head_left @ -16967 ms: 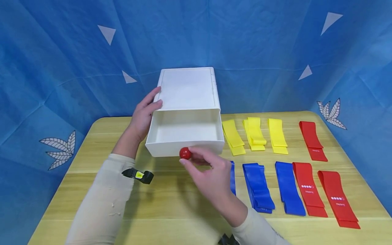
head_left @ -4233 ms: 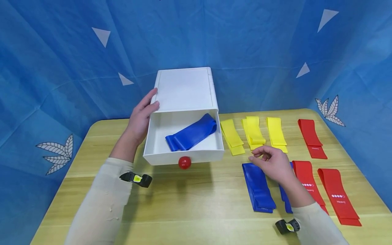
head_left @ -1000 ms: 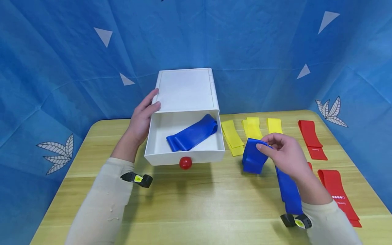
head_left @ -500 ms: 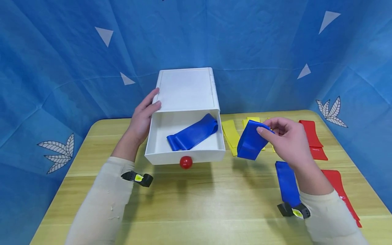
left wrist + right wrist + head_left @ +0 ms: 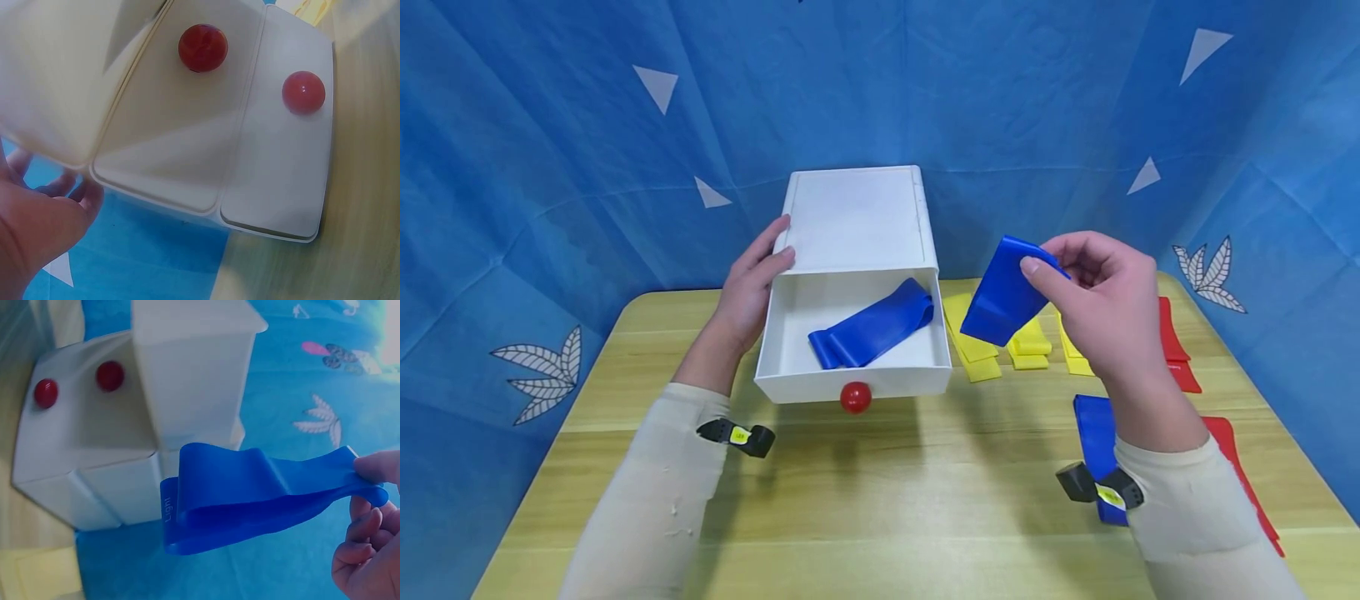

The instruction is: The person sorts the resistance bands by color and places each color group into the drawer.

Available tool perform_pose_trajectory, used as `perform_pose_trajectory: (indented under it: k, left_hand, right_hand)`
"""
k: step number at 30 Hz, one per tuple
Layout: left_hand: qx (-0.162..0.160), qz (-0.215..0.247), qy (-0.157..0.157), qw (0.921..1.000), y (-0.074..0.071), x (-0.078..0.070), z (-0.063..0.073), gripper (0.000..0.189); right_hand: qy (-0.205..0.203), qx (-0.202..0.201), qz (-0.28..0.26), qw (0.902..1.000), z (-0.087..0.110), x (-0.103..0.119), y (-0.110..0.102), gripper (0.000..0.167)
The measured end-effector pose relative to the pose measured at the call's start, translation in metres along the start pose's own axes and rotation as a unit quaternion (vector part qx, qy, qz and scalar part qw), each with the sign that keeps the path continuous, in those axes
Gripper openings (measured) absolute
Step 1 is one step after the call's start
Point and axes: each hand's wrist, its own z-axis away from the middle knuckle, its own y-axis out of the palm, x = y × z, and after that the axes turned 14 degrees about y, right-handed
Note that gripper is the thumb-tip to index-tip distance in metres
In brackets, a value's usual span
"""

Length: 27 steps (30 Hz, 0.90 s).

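Note:
A white drawer cabinet (image 5: 857, 218) stands at the back of the table, its top drawer (image 5: 805, 388) pulled out by a red knob (image 5: 855, 397). Inside that drawer lies a folded blue resistance band (image 5: 876, 327). My left hand (image 5: 745, 287) rests against the cabinet's left side, thumb and fingertips at the top edge. Between thumb and fingers, my right hand (image 5: 1112, 304) pinches one end of another folded blue resistance band (image 5: 1003, 292), raised to the right of the drawer. Its free end, with white lettering, points toward the cabinet in the right wrist view.
Yellow bands (image 5: 973, 342) lie right of the cabinet, partly behind the raised band. One more blue band (image 5: 1093, 429) and red bands (image 5: 1178, 354) lie farther right, partly hidden by my right arm. Two lower drawers (image 5: 275, 162) are closed. A blue curtain (image 5: 1030, 125) stands behind.
My right hand has lifted the second blue band off the table and up toward the drawer's right. Earlier, the drawer held nothing, then one blue band. The left hand stays on the cabinet.

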Motion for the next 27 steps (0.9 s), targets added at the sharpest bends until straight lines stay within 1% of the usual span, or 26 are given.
perform_pose_trajectory:
  k: [8, 16, 21, 27]
  left_hand:
    - [-0.003, -0.007, -0.001, 1.0, 0.0, -0.001, 0.0, 0.062]
    - [-0.009, -0.007, -0.001, 0.9999, -0.001, -0.002, -0.001, 0.062]
    - [-0.006, -0.011, -0.004, 0.9999, -0.001, -0.001, 0.0, 0.062]
    - [-0.004, -0.006, -0.002, 1.0, 0.0, 0.0, -0.001, 0.062]
  right_hand:
    - [-0.044, -0.001, -0.031, 0.9986, -0.002, 0.032, 0.011, 0.019]
    - [-0.075, 0.015, -0.068, 0.9947, -0.001, 0.058, 0.021, 0.017]
    - [-0.088, 0.032, -0.09, 0.9916, -0.001, 0.068, 0.029, 0.015]
    - [-0.095, 0.065, -0.093, 0.989, 0.002, 0.072, 0.046, 0.015]
